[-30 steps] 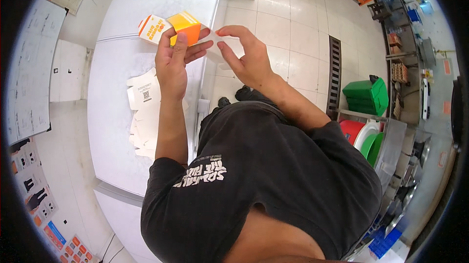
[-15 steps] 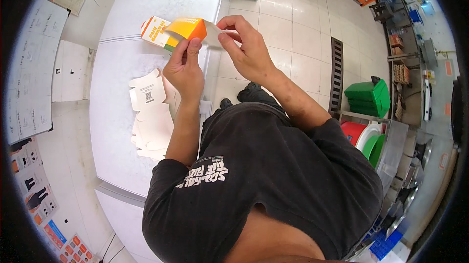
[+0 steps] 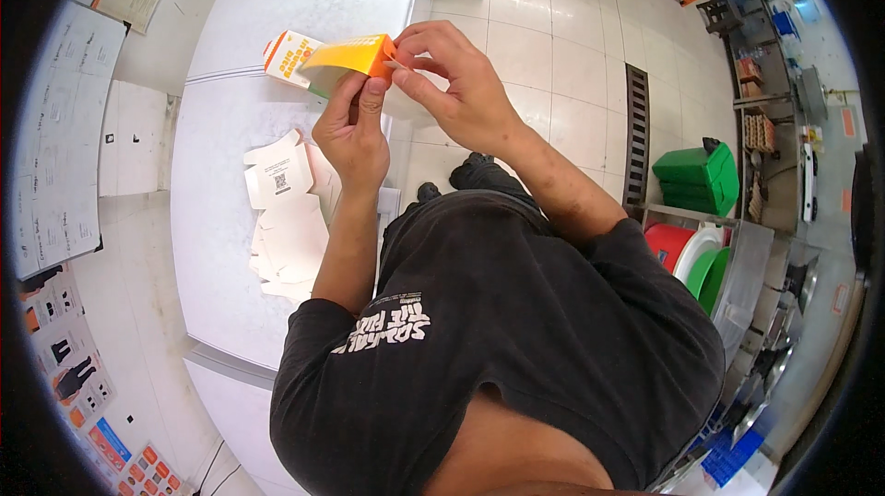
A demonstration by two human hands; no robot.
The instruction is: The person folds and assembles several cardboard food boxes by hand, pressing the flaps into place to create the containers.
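Observation:
A partly folded yellow and orange carton (image 3: 350, 53) is held over the edge of the white worktop (image 3: 217, 256). My left hand (image 3: 355, 132) grips its near side, thumb and fingers pinched on the cardboard. At the carton's right end, my right hand (image 3: 466, 90) has thumb and fingers closed round a small flap; the fingertips are partly hidden. Behind the held carton stands another carton, white and orange with printing (image 3: 293, 55). Left of my left forearm, several flat, unfolded white cartons (image 3: 286, 229) lie in a loose pile.
Right of the worktop is a tiled floor (image 3: 525, 44) with a dark drain grate (image 3: 636, 136). A green lidded bin (image 3: 696, 178) stands at the right, above red, white and green tubs (image 3: 705, 265). Shelving lines the far right. A whiteboard (image 3: 69, 136) is on the left wall.
The pale flap at the carton's right end, stretched out before, is now folded in against the orange end. My right hand has moved slightly left, up against the carton.

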